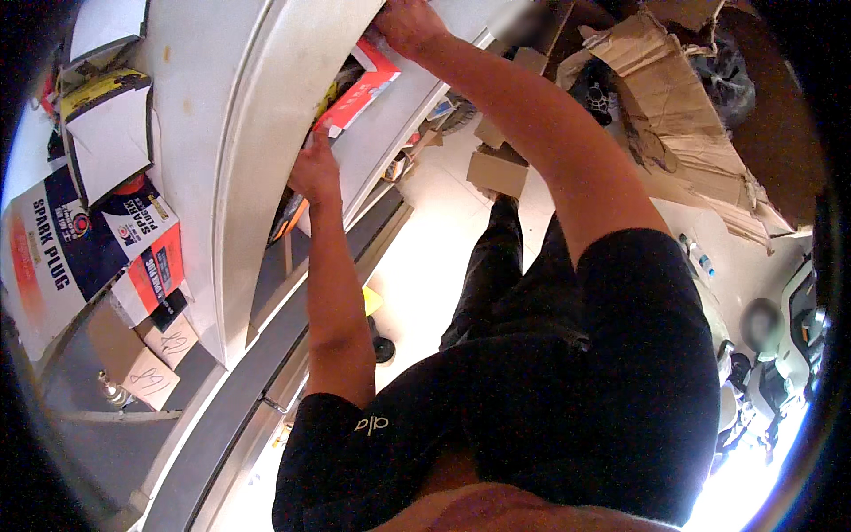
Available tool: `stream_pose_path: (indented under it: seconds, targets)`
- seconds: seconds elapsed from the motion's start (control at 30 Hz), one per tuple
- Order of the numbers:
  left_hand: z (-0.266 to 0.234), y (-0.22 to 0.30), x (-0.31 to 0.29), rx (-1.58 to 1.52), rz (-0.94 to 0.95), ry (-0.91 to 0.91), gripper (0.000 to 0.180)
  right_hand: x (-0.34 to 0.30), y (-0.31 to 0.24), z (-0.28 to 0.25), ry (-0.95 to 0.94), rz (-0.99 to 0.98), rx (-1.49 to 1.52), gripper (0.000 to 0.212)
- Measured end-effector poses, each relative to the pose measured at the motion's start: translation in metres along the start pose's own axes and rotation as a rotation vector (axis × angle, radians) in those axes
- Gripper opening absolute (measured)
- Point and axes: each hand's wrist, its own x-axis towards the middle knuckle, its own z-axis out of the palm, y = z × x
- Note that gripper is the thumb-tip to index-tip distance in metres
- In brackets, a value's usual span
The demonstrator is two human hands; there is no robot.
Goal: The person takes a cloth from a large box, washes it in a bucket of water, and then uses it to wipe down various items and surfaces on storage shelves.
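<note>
Well, the red box (366, 91) sits just right of the curved white panel (257, 133), between your hands. It looks like thin card: probably fairly light, stiff along the edges, liable to dent mid-wall, so its opposite ends seem the safest hold. Beside the panel, your left hand (316, 168) bends its fingers against the box's near end; I can't tell whether they pinch. By the panel's upper part, your right hand (411, 34) has its fingertips cut off, so its grip can't be told.
</note>
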Motion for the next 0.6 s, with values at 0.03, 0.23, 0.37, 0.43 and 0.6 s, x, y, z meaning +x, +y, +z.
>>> stream_pose_path:
  seconds: [0.03,0.23,0.37,0.43,0.6]
  targets:
    - [-0.001,0.0,0.002,0.017,-0.007,0.006,0.087,0.014,-0.004,0.005,0.043,0.014,-0.004,0.025]
    - [0.009,0.017,0.009,-0.215,0.021,-0.04,0.084,0.032,0.027,0.067,0.261,0.116,-0.119,0.035]
    - [0.0,0.002,0.007,-0.079,-0.06,-0.117,0.08,-0.032,0.018,0.032,0.027,0.006,0.058,0.03]
    - [-0.006,0.017,0.006,-0.104,-0.155,-0.217,0.078,-0.046,0.021,0.021,0.109,0.001,0.052,0.026]
    - [-0.011,0.007,0.007,-0.022,0.047,-0.067,0.08,0.023,-0.003,0.047,0.011,0.03,-0.003,0.022]
